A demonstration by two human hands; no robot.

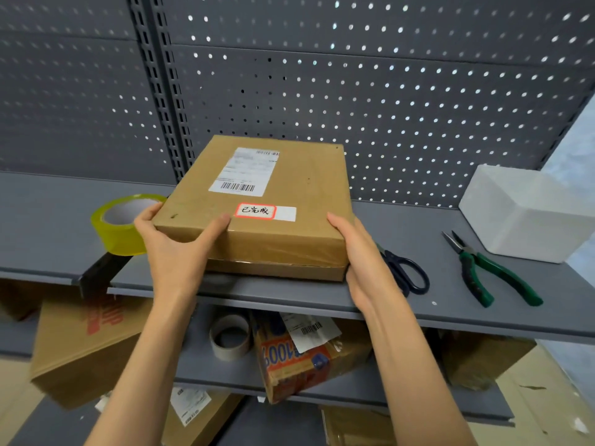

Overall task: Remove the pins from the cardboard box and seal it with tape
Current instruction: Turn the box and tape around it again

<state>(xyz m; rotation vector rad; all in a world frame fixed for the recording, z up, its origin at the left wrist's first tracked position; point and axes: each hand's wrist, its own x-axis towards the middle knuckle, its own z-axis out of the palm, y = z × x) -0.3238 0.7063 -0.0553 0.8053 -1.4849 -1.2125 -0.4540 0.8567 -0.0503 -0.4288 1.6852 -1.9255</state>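
A flat brown cardboard box (pixel 289 201) lies on the grey shelf (pixel 402 304), with a white shipping label and a red-edged sticker on top. My left hand (pixel 175 249) grips its near left corner, thumb on the top face and fingers round the left edge. Along the box's near right corner lies my right hand (pixel 360 252), fingers straight against the side. A roll of yellow tape (pixel 120 225) stands just left of the box, touching my left hand's fingers. No pins are visible.
Black scissors (pixel 407 275) and green-handled pliers (pixel 489 272) lie on the shelf to the right, with a white foam box (pixel 528 214) behind them. A grey pegboard backs the shelf. Lower shelves hold cardboard boxes (pixel 83 346) and a spent tape core (pixel 230 336).
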